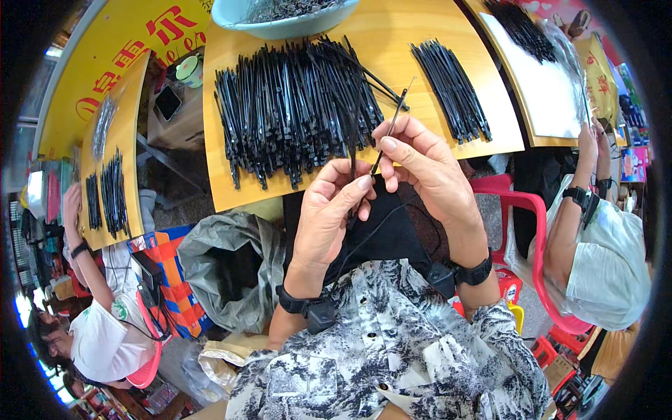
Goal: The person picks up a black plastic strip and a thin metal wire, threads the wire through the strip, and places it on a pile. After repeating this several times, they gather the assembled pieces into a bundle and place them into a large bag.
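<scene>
Strip, thin and black, slants up between both hands, its pale tip pointing away over the worktop. Right hand pinches it between thumb and forefinger, high enough, by my reading, to steady it. Left hand closes thumb and fingertips on its lower end, where a second short black piece stands upright; the two seem held together for fitting, though the joint is too small to make out. Just beyond the left hand lies a broad heap of strips, within easy reach. Beyond the right hand sits a smaller, tidier bundle, probably sorted apart. Farther off, a bowl stands at the worktop's far edge. Other people work on either side.
</scene>
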`<state>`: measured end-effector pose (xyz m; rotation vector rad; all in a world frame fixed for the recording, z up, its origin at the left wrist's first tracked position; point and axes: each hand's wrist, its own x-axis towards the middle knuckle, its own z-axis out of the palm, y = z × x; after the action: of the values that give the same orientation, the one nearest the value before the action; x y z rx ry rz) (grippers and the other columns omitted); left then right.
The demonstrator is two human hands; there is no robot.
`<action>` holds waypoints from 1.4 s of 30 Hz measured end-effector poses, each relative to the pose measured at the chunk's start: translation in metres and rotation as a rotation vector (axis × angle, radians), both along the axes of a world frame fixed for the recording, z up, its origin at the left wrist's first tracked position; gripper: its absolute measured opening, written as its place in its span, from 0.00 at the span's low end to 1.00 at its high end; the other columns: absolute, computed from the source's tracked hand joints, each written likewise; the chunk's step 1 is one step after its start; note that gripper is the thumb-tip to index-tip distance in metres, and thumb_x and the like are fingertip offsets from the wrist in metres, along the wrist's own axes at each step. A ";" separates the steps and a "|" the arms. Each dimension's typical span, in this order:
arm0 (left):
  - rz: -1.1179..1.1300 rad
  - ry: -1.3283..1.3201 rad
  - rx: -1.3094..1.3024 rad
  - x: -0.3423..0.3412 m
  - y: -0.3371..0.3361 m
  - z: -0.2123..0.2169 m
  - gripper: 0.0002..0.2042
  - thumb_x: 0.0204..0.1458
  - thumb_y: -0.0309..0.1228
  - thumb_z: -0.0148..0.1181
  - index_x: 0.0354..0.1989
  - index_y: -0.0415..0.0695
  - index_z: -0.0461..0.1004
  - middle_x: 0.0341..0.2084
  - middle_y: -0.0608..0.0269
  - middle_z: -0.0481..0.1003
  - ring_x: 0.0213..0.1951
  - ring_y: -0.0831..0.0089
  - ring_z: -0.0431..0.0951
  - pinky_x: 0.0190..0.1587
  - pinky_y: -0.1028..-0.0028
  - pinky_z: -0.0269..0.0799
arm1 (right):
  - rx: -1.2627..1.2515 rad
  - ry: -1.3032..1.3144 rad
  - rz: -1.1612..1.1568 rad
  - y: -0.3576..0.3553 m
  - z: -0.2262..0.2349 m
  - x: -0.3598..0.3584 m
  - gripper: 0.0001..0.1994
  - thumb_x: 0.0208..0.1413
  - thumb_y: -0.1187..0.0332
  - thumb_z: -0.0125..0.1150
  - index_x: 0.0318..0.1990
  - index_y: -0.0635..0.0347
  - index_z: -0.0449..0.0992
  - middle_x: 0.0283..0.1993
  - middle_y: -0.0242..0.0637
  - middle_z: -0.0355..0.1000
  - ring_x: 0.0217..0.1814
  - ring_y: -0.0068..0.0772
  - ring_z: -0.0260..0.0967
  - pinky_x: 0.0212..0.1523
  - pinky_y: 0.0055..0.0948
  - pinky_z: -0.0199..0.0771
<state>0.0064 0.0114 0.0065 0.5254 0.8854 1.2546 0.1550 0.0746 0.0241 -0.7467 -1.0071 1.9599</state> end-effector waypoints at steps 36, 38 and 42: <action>-0.134 0.124 0.025 0.037 0.006 -0.013 0.13 0.56 0.28 0.48 0.46 0.33 0.69 0.35 0.57 0.73 0.37 0.72 0.74 0.41 0.74 0.72 | 0.927 -1.625 -0.841 0.091 -0.036 0.069 0.12 0.52 0.70 0.53 0.44 0.58 0.72 0.29 0.42 0.66 0.36 0.45 0.66 0.36 0.39 0.66; -0.146 0.113 0.035 0.036 0.006 -0.013 0.13 0.56 0.28 0.48 0.46 0.33 0.69 0.35 0.57 0.73 0.36 0.72 0.74 0.41 0.74 0.71 | 0.929 -1.635 -0.803 0.095 -0.039 0.068 0.12 0.51 0.70 0.53 0.44 0.59 0.72 0.31 0.43 0.65 0.38 0.44 0.65 0.36 0.38 0.67; -0.144 0.129 0.035 0.030 0.004 -0.013 0.13 0.56 0.28 0.48 0.45 0.33 0.69 0.35 0.57 0.73 0.36 0.73 0.74 0.41 0.75 0.71 | 0.894 -1.604 -0.778 0.088 -0.036 0.060 0.12 0.50 0.70 0.55 0.44 0.60 0.71 0.34 0.43 0.66 0.38 0.45 0.65 0.37 0.37 0.66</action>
<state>0.0359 0.0151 -0.0061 0.6921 0.9183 1.1162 0.2149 0.1631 -0.0116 -1.7515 -1.7901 -0.1548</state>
